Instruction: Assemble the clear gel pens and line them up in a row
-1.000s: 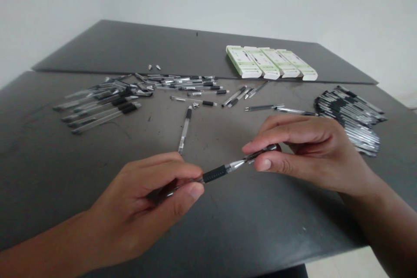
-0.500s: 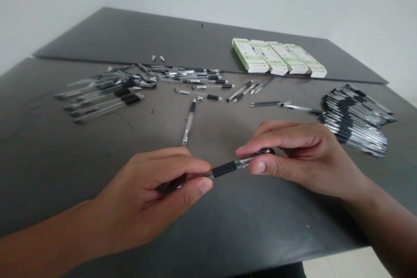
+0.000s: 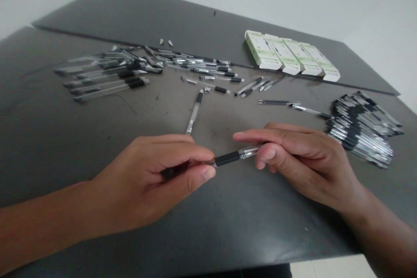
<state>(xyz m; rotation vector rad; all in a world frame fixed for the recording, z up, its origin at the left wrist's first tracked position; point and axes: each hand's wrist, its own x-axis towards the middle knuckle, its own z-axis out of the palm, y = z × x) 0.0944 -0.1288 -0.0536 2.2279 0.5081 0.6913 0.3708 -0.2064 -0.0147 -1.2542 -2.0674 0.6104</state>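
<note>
A gel pen (image 3: 228, 158) with a clear barrel and a black rubber grip spans the space between my hands, above the table's near part. My left hand (image 3: 169, 178) pinches one end between thumb and forefinger, and the palm hides the rest of that end. At the clear, capped end, my right hand (image 3: 296, 156) holds the pen between thumb and fingers, its forefinger stretched out above. Just beyond my left hand lies another pen (image 3: 194, 114) with a black grip, pointing away from me.
Loose pen parts (image 3: 110, 74) spread over the left and middle of the dark table (image 3: 228, 234). At the right lies a dense pile of pens (image 3: 361, 130). Green and white boxes (image 3: 293, 54) rest in a row at the back. Two refills (image 3: 278, 102) lie right of centre.
My right thumb has shifted along the pen's capped end, and the forefinger has straightened. My left hand keeps its pinch. The whole view has tilted slightly.
</note>
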